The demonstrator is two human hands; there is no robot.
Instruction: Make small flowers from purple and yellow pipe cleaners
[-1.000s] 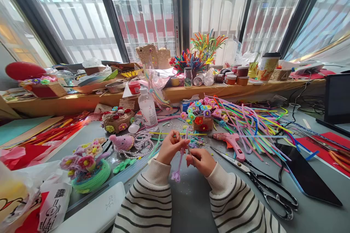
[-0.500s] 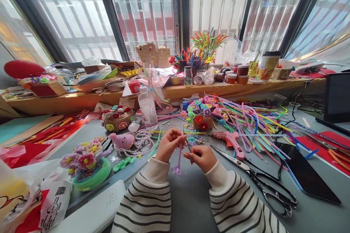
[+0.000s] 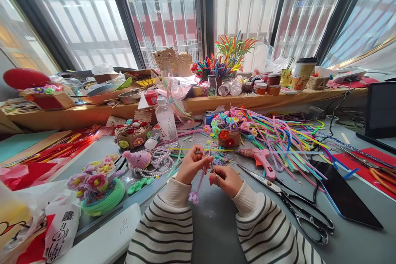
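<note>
My left hand (image 3: 194,165) pinches a fuzzy lilac pipe cleaner (image 3: 201,179) between thumb and fingertips. The stem tilts, with a ruffled tuft (image 3: 194,198) at its lower end. Close beside it, my right hand (image 3: 227,179) is closed round what look like small metal scissors (image 3: 212,168), mostly hidden by the fingers. Their thin tip is up against the stem near my left thumb. Behind my hands lie small pastel pipe-cleaner clippings (image 3: 218,157), and pale specks dot the grey table (image 3: 213,231) below.
A pink glue gun (image 3: 261,161) and large black-handled scissors (image 3: 287,202) lie to the right, near a dark phone (image 3: 346,196). Loose pipe cleaners (image 3: 293,140) spread behind. A flower basket (image 3: 229,138), bottle (image 3: 166,121), bead string (image 3: 165,161) and white power bank (image 3: 107,235) surround the hands.
The pipe cleaner has tilted, its tufted lower end swinging left and slightly down. My right hand has moved a little closer to my left, bringing the metal tip against the stem.
</note>
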